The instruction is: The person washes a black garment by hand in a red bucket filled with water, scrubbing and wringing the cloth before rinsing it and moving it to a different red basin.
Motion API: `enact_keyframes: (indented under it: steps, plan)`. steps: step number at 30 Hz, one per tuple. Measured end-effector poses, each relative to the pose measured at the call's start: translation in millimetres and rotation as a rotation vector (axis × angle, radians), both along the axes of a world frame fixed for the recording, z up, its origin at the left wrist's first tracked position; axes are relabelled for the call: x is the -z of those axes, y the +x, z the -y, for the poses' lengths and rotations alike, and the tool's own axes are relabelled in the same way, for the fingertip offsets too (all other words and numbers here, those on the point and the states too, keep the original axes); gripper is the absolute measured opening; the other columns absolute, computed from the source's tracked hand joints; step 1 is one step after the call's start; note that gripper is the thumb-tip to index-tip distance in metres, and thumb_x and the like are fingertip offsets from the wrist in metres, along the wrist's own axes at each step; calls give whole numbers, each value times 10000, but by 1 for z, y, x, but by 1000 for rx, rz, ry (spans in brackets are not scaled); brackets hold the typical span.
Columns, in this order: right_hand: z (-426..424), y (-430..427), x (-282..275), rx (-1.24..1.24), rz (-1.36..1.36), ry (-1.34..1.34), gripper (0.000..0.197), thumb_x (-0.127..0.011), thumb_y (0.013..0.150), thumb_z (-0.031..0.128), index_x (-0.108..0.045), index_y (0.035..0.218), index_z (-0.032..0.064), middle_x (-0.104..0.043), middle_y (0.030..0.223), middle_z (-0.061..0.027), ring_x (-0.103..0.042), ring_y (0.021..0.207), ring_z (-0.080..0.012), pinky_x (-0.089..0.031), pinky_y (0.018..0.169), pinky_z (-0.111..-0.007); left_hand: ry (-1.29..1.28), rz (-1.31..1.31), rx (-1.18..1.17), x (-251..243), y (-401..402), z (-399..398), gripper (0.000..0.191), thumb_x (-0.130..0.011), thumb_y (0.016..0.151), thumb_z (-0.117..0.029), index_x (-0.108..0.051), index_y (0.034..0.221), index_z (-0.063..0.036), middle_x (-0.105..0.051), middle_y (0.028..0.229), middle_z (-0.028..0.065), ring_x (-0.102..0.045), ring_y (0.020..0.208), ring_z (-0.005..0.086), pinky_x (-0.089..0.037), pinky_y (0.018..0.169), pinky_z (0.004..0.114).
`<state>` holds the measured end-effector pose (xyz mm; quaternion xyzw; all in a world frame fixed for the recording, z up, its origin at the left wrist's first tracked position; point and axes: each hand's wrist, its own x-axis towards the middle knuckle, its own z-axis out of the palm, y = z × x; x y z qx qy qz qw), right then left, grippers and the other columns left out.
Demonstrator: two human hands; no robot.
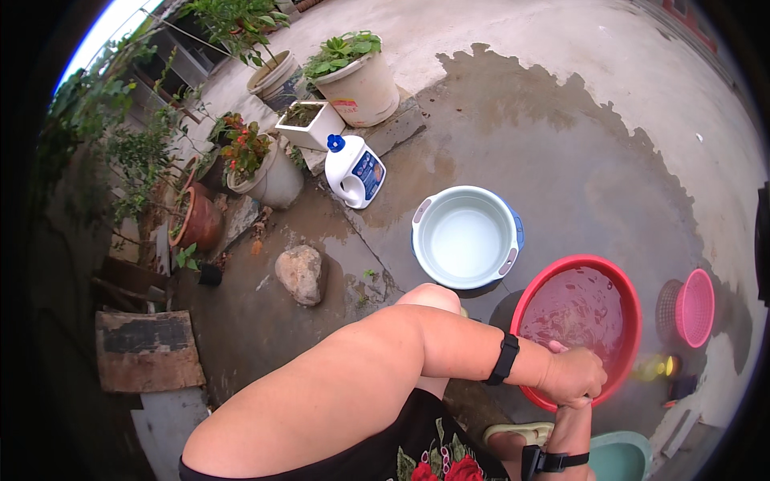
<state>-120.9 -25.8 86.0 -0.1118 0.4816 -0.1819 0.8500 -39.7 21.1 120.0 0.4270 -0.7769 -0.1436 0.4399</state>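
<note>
My left hand (573, 376) is closed over the near rim of a red plastic basin (631, 337), which holds water with a rippled surface. Directly below it my right forearm rises from the bottom edge, and the right hand (559, 347) is mostly hidden behind the left; only a bit of finger shows over the water. The two hands are together; whether anything is between them cannot be seen. Beyond the red basin, to its upper left, stands a pale blue-white basin (466, 237) with clear water, nested in a blue one.
A pink basket (698, 308) and a green basin (619, 457) lie at the right. A white detergent jug (355, 171), a rock (299, 275) and potted plants (264, 174) stand to the left. The concrete ground (541, 162) is wet.
</note>
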Motion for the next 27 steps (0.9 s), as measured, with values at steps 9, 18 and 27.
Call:
enact_keyframes:
  steps: [9, 18, 27]
  plan:
    - [17, 1, -23, 153, -9, -105, 389, -427, 941, 355, -485, 1265, 147, -539, 1243, -77, -512, 1158, -247, -416, 960, -449, 137, -357, -266, -5, 7, 44, 141, -642, 655, -194, -638, 732, -77, -606, 761, 81, -590, 765, 298, -474, 698, 412]
    - [31, -4, -64, 304, -52, -909, 279, -606, 888, 130, -596, 1113, -35, -615, 1040, -104, -584, 947, -169, -474, 846, -308, 831, -1228, -189, -36, 52, 43, 379, -596, 860, -391, -604, 1044, -60, -599, 999, 69, -573, 865, 157, -465, 717, 348]
    - [2, -6, -86, -18, -181, -1469, 281, -573, 925, 138, -595, 1160, -13, -647, 959, -67, -609, 879, -116, -483, 797, -236, 1174, -1715, -312, -38, 38, 28, 522, -514, 877, -559, -520, 1091, -83, -599, 1012, 97, -622, 946, 266, -428, 854, 623]
